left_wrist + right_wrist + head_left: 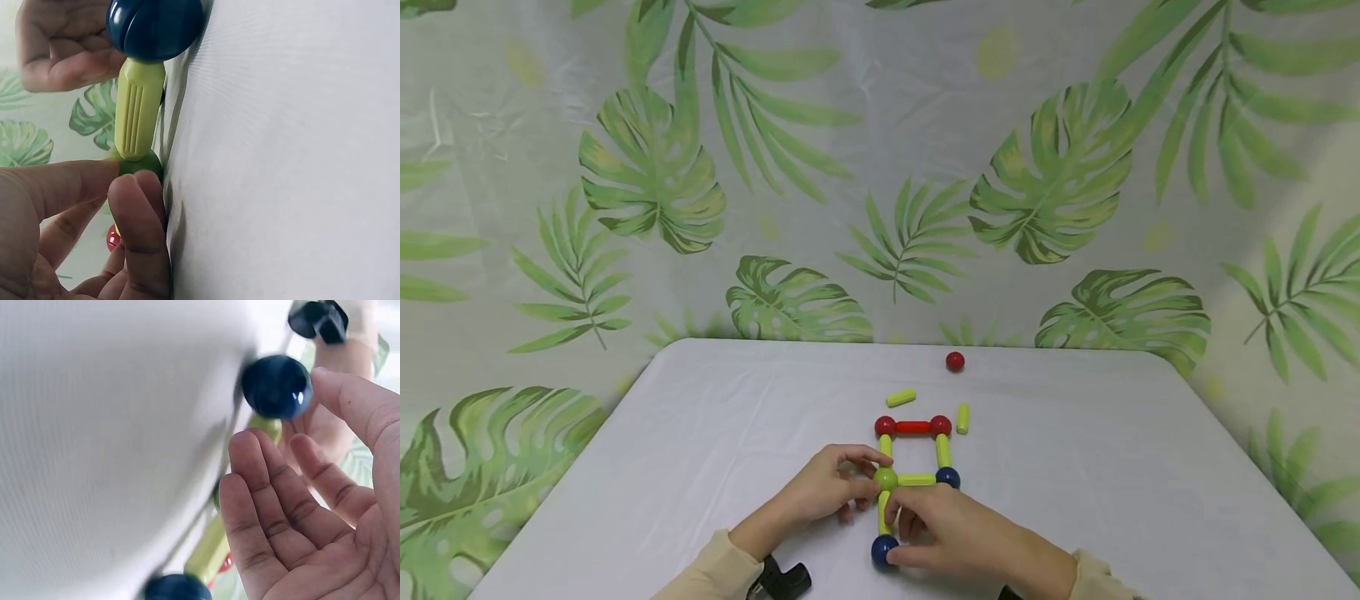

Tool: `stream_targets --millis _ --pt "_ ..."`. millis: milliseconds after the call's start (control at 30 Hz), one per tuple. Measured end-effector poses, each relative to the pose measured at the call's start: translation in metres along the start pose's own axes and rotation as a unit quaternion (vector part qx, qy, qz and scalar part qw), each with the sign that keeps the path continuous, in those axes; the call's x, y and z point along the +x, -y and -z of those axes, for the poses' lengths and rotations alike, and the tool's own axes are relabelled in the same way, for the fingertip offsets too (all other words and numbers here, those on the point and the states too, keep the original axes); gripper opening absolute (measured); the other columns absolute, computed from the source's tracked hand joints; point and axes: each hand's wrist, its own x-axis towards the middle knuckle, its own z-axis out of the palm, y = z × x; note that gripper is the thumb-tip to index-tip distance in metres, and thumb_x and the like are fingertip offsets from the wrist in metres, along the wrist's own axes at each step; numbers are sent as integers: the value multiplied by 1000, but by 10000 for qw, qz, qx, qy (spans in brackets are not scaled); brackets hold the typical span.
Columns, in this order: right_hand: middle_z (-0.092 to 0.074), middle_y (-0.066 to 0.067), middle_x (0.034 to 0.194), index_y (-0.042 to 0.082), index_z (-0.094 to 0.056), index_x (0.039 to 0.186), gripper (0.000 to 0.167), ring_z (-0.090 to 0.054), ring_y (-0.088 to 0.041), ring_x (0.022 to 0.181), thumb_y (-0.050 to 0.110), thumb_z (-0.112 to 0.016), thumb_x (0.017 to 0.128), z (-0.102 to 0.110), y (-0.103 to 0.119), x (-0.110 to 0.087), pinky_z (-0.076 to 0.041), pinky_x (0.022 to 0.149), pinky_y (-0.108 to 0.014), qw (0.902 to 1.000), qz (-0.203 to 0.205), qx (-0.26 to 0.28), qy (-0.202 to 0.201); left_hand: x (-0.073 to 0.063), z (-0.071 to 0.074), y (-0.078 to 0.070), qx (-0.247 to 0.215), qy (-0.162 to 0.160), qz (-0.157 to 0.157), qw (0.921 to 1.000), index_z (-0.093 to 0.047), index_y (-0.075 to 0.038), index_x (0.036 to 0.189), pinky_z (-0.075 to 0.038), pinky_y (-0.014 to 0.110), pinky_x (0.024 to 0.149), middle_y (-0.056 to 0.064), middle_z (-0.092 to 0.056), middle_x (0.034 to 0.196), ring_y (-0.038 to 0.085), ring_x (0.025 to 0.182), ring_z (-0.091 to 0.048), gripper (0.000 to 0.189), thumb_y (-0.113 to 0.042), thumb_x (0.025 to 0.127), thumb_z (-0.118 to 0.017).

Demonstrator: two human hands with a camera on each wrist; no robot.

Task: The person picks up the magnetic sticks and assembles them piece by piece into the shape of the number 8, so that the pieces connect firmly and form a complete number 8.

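Cream cloth of a sleeve leads to the left hand, whose thumb and fingers pinch a green ball at the near left corner of a square of balls and rods. Beyond that hand stands a left red ball. From the green ball, a ribbed yellow rod runs through the gap between the hands to a near blue ball. The pieces look hard, stiff and probably light; the ribbed sides should give surer purchase than the glossy balls, which may slip or roll. The joints seem the likeliest place to give, so steadying a ball while handling its rod makes sense. Past both hands, a red rod joins the left red ball to a right red ball. Just beyond the right hand sits a far blue ball. That hand's fingers extend loosely without wrapping round anything, its thumb tip against the near blue ball. Farther off lies a lone red ball.
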Motion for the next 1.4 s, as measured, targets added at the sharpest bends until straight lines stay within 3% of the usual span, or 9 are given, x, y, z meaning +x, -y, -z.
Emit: stream_targets --millis 233,500,800,1067,1233,1400 --pt "-68 15 88 15 -70 109 21 -61 0 80 29 -82 97 24 0 5 -57 77 -20 9988 222 -220 -389 -16 0 -7 548 -181 -62 9983 -74 -21 129 -49 26 49 5 -67 108 15 63 -64 30 -18 99 -75" --pt "-68 9 89 9 -70 109 22 -61 -2 80 26 -80 99 57 -11 15 -58 76 -26 9910 356 -730 -1068 -41 -5 -9 898 365 -324 9948 -72 -22 134 -49 22 49 2 -65 105 11 60 -63 34 -25 101 -77" --pt "-69 4 91 9 -70 108 18 -63 -9 83 21 -79 99 88 -30 39 -57 78 -24 9845 26 -996 -1443 -58 -20 -9 1512 773 -564 9839 -69 -28 136 -51 18 67 -8 -64 109 0 71 -60 45 -29 94 -85" --pt "-75 -8 112 5 -72 124 26 -73 -21 100 15 -77 100 104 -45 74 -63 85 -34 9818 -278 -1173 -1468 -61 -25 -7 1668 808 -532 9812 -73 -29 130 -50 17 67 -13 -61 104 -2 71 -57 38 -23 94 -84" --pt "-72 -12 130 8 -71 136 36 -71 -23 104 16 -75 102 107 -54 94 -63 86 -33 9800 -762 -1316 -1285 -60 -25 -5 1690 811 -502 9810 -73 -29 128 -49 17 67 -14 -62 105 -2 73 -56 33 -24 97 -81" --pt "-70 -12 135 11 -69 141 39 -72 -22 104 15 -73 102 107 -60 110 -63 85 -32 9778 -1005 -1470 -1107 -59 -25 -4 1621 790 -487 9824 -74 -29 127 -48 17 67 -14 -63 105 -2 74 -55 30 -24 98 -80"
